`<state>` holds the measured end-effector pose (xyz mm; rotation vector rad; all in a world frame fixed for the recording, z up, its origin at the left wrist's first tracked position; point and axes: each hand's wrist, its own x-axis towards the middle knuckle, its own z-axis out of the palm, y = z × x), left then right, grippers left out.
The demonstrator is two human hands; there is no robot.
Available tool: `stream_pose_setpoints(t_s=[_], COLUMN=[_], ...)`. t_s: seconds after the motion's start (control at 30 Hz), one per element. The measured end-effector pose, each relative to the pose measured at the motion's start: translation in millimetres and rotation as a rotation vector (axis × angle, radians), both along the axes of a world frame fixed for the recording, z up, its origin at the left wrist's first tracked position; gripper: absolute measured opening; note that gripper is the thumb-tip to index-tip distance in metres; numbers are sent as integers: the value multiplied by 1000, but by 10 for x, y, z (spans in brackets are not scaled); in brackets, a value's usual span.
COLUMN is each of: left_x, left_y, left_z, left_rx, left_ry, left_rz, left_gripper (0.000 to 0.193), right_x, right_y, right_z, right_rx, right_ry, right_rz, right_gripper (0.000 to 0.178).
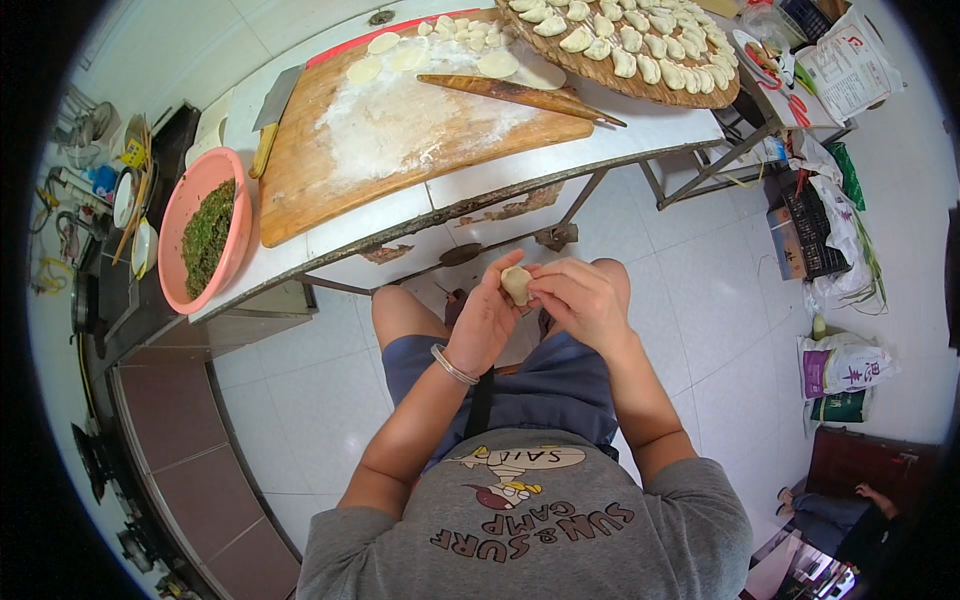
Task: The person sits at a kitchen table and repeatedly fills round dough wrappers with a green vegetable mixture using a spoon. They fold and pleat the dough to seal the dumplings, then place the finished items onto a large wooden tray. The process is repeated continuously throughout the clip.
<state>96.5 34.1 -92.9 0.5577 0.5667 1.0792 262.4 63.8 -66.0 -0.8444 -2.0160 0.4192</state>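
Above my lap, a small pale dumpling [516, 284] is held between both hands. My left hand [482, 318], with a silver bangle at the wrist, cups it with the fingers curled around one side. The thumb and fingers of my right hand [582, 300] pinch its right edge. Ahead on the table lies a floury wooden board [290, 205]. Round dough wrappers [364, 70] and small dough pieces [470, 34] rest along its far side, with a tapered wooden rolling pin [510, 92] across it. A pink bowl [172, 240] of chopped green filling [208, 238] stands at the left.
A cleaver [277, 108] lies on the board's left edge. At the far right, a round wooden tray [690, 100] carries rows of dumplings [630, 62]. A black crate [815, 230] and bags [845, 365] stand on the floor at right. Another person [845, 520] is at lower right.
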Motion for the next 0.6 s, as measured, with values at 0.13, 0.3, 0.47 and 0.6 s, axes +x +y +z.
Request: stream_pose_setpoints(t_s=[0.13, 0.3, 0.47, 0.6], left_x=[44, 78, 27, 27], left_y=[5, -10, 16, 6], left_z=[-35, -36, -97, -39], left_rx=[54, 111, 58, 25], left_ry=[98, 134, 99, 79], left_rz=[4, 15, 5, -8], left_gripper=[57, 59, 58, 57], right_x=[-54, -49, -20, 44], right_y=[-50, -85, -74, -33], right_z=[-9, -63, 126, 119], right_rx=[-103, -205, -171, -134], right_ry=[0, -33, -44, -59], right_rz=[-91, -122, -119, -98], right_gripper=[20, 20, 17, 17])
